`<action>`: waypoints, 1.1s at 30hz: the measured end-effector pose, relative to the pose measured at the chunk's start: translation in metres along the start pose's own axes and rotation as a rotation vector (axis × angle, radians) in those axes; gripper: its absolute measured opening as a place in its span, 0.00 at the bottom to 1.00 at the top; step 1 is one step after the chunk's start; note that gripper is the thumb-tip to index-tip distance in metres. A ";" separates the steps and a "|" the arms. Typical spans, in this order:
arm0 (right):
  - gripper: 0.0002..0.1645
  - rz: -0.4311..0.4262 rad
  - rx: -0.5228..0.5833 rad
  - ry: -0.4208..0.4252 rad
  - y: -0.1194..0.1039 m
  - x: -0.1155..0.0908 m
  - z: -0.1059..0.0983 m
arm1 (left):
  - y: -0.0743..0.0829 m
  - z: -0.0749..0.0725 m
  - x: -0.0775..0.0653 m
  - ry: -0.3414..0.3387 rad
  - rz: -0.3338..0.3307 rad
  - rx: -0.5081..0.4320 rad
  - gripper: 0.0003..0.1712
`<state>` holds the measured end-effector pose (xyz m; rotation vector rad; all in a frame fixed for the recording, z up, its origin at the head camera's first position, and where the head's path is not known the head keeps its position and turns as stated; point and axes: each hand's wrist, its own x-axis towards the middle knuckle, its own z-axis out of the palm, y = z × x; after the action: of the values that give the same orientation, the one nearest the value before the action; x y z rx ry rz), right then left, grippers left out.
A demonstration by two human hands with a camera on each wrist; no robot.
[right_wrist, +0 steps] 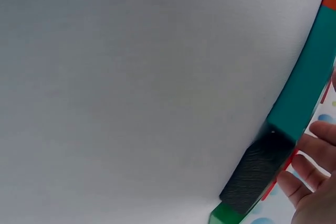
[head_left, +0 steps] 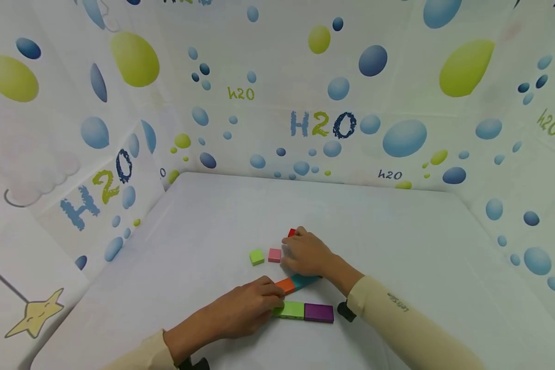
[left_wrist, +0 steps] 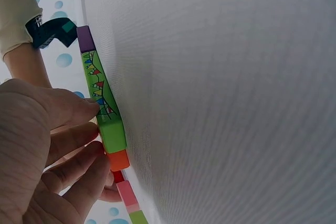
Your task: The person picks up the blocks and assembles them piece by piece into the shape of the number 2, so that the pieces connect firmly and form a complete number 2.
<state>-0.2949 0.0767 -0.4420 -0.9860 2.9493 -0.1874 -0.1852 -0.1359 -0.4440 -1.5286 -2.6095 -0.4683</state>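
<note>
My left hand (head_left: 252, 306) holds the left end of a light green block (head_left: 290, 310) between thumb and fingers. In the left wrist view, printed bunting shows along that green block (left_wrist: 97, 80). A purple block (head_left: 319, 312) adjoins its right end. Farther back, my right hand (head_left: 307, 252) grips a red block (head_left: 292, 233), mostly covered by the hand. Below the right hand, an orange block (head_left: 285, 285) and a teal block (head_left: 304, 280) lie end to end. In the right wrist view, a black block (right_wrist: 254, 174) and a green block (right_wrist: 227, 214) continue past the teal one.
Left of my right hand lie a small pink block (head_left: 275, 255) and a small lime block (head_left: 256, 257). They rest on a white-covered table (head_left: 203, 221). Patterned cloth walls (head_left: 268, 103) rise at the back and both sides.
</note>
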 end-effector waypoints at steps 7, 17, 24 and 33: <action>0.28 0.008 0.054 -0.010 -0.005 0.006 0.002 | 0.000 0.001 0.000 0.009 0.010 0.015 0.13; 0.31 -0.005 0.041 -0.043 -0.009 0.008 0.007 | 0.000 0.002 0.000 0.020 0.019 0.016 0.13; 0.22 -0.048 0.028 -0.018 -0.009 0.004 0.004 | 0.001 0.002 0.000 0.010 0.001 0.016 0.13; 0.20 -0.051 0.006 0.009 -0.006 0.002 0.004 | 0.000 0.001 0.000 0.005 -0.004 0.016 0.13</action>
<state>-0.2921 0.0704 -0.4454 -1.0627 2.9317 -0.2024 -0.1844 -0.1356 -0.4452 -1.5162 -2.6062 -0.4501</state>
